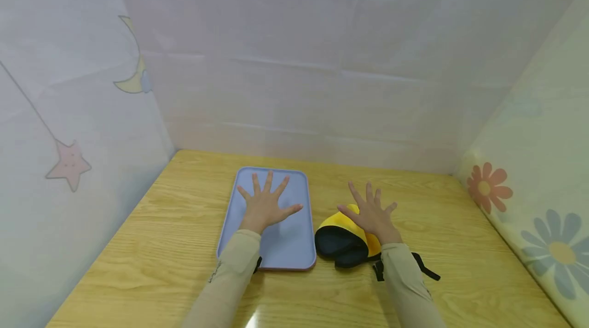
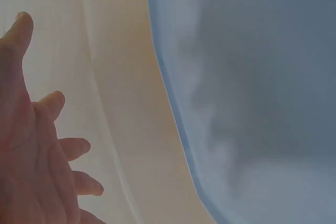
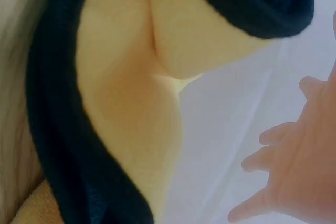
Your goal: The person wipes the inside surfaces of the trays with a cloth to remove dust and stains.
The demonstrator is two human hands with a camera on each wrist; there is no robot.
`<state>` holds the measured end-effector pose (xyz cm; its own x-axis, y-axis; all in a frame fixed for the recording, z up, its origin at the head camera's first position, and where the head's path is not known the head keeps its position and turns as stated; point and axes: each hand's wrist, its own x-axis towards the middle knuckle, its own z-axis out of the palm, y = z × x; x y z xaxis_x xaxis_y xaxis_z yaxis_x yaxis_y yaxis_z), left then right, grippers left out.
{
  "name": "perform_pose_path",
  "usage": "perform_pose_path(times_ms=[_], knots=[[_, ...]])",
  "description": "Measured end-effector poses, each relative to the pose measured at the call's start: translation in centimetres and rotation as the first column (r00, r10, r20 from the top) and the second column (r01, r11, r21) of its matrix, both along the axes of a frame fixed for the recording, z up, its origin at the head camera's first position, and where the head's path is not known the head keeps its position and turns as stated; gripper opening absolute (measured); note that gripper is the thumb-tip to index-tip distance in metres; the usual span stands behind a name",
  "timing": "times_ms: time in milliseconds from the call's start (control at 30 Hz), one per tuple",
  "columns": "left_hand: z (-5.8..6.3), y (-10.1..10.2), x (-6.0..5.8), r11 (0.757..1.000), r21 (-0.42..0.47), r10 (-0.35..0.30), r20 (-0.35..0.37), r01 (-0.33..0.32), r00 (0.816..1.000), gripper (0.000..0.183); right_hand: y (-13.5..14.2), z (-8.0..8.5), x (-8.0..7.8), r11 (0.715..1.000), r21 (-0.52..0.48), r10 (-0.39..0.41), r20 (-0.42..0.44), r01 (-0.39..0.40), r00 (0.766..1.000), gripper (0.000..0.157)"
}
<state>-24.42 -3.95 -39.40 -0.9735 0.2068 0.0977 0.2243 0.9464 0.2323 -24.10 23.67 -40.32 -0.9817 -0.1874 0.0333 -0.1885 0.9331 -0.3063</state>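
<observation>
My left hand [image 1: 263,208] is held over a pale blue rectangular tray [image 1: 290,246], its fingers straight and spread wide. In the left wrist view that palm [image 2: 31,166] is apart from the tray's edge [image 2: 176,114]. Just right of the tray lies a soft yellow item with black trim [image 1: 338,220] and black straps [image 1: 428,268]; its exact kind is unclear. Above it, my right hand [image 1: 374,215] spreads its fingers and holds nothing. The right wrist view shows yellow fabric [image 3: 126,87] with dark edging close to the camera, and the right hand [image 3: 299,171] beside it.
The wooden table [image 1: 152,246] runs back to a pale cloth wall [image 1: 313,83]. Cloth sides stand at left and right, printed with a star [image 1: 69,164], a moon and flowers [image 1: 490,188].
</observation>
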Motion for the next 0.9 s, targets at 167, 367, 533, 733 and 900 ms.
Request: perform_pose_path(times_ms=[167, 367, 533, 733, 900], knots=[[-0.4, -0.6, -0.3, 0.998, -0.039, 0.054, -0.038, -0.056, 0.998, 0.075, 0.0, 0.0, -0.1, 1.000, -0.001, -0.003, 0.025, 0.003, 1.000, 0.077], [-0.8, -2.5, 0.0, 0.986, 0.056, 0.166, -0.137, -0.160, 0.976, 0.055, 0.2, -0.2, 0.1, 0.999, -0.039, 0.009, 0.090, -0.005, 0.996, 0.062], [-1.6, -4.5, 0.6, 0.965, 0.165, 0.228, -0.150, -0.203, 0.962, 0.033, 0.5, -0.8, 0.3, 0.998, -0.059, -0.016, 0.104, 0.022, 0.994, 0.055], [-2.3, -6.6, 1.5, 0.911, 0.259, 0.330, 0.011, -0.322, 0.944, 0.026, 1.0, -1.4, 0.3, 0.996, -0.040, -0.074, 0.124, 0.079, 0.990, 0.050], [-2.7, -7.8, 2.0, 0.897, 0.280, 0.337, 0.072, -0.343, 0.939, 0.022, 1.5, -1.9, 0.1, 0.992, -0.061, -0.100, 0.176, 0.112, 0.979, 0.057]])
